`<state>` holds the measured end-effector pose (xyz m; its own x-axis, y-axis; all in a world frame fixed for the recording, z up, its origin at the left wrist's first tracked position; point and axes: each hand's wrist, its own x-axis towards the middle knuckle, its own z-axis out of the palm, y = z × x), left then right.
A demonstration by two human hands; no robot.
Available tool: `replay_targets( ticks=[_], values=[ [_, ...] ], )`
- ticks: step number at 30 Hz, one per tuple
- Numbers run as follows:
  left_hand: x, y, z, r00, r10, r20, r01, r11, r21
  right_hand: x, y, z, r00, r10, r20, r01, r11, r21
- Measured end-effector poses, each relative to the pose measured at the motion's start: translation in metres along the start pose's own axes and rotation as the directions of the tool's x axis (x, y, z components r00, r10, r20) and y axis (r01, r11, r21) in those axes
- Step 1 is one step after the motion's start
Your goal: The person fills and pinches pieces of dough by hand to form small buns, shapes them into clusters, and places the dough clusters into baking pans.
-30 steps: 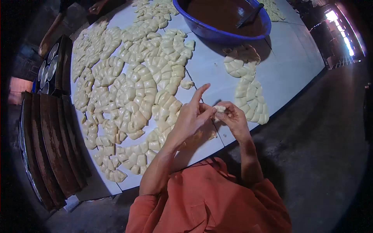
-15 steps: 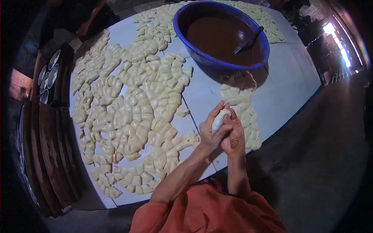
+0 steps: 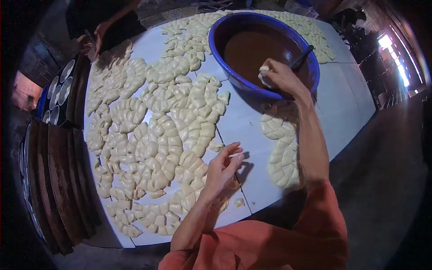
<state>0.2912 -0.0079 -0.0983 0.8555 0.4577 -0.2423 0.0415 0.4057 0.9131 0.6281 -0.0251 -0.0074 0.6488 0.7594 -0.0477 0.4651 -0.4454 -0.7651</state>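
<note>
My right hand [image 3: 282, 77] is over the near rim of a large blue basin [image 3: 245, 84], its fingers closed round a pale lump of dough [image 3: 265, 78]. Smooth brown paste [image 3: 252, 48] fills much of the basin, and a dark-handled utensil [image 3: 302, 57] leans in it. Above the white tabletop my left hand [image 3: 222, 168] hangs open and holds nothing, beside a small loose scrap of dough [image 3: 216, 146]. Many cut dough pieces [image 3: 155, 139] lie in curved rows to its left. A shorter strip of cut dough [image 3: 283, 166] lies under my right forearm.
Dark, worn boards or trays [image 3: 58, 184] stand in a row left of the table. Behind them are several round metal tins [image 3: 62, 92]. Another person's arm [image 3: 102, 33] shows at the far left corner. Bright light comes through a gap at right.
My hands were together round the dough lump near the table's front. They have parted: the right carried the lump forward to the basin, and the left moved left and opened.
</note>
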Motion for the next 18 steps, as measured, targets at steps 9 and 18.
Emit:
replay_targets(
  ticks=[9, 18],
  values=[
    [-0.011, 0.010, -0.012, 0.997, -0.063, -0.051, 0.066, 0.996, 0.056, 0.017, 0.004, 0.003, 0.942, 0.084, 0.326, -0.011, 0.976, -0.219],
    [0.028, 0.033, 0.020, 0.997, 0.023, 0.069, -0.020, 0.999, -0.047, -0.055, -0.043, 0.029, 0.998, -0.004, 0.071, -0.054, 0.598, 0.800]
  ],
)
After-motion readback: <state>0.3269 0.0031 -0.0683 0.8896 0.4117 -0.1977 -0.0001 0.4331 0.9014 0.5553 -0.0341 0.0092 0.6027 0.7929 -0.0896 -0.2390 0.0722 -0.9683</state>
